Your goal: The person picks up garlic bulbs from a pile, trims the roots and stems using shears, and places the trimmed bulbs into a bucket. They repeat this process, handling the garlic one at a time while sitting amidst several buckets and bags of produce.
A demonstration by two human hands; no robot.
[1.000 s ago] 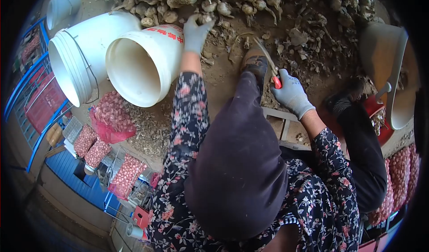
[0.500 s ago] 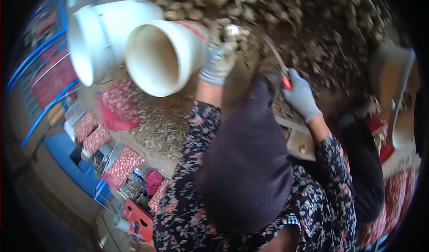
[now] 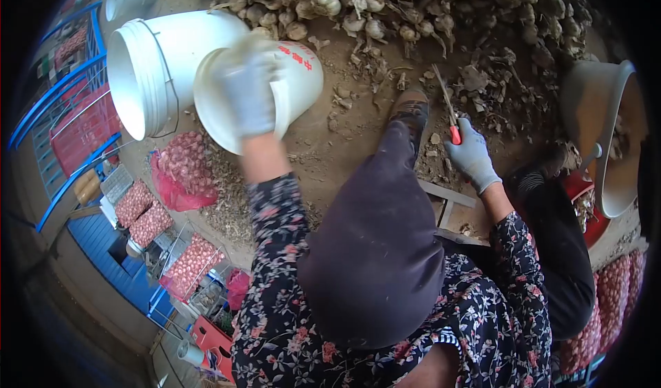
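from my remote station i record the following. the left hand (image 3: 246,95), in a grey-and-white work glove, is at the mouth of a white plastic bucket with red lettering (image 3: 306,78). motion blur covers its fingers, so i cannot tell whether they are clenched, released or grasping anything. the bucket lies tipped, its mouth turned towards the wearer; i judge that this angle puts the opening within easy reach of the left arm.

the right hand (image 3: 473,157), in a matching glove, has its fingers wrapped around the red handle of a slim, metal-bladed cutting tool (image 3: 447,99). the blade end points away from the body, towards the heap, a hold that probably keeps the edge clear of the dark-trousered leg (image 3: 382,250) between the arms.

the pale, papery-skinned garlic bulbs (image 3: 427,2) are heaped on the bare brown ground ahead of both hands, with dry husk litter around them. i note a second white plastic bucket (image 3: 206,37) tipped just beside the first, perhaps grouped on the left for that hand, and a pink mesh bag of bulbs (image 3: 186,171) near both.
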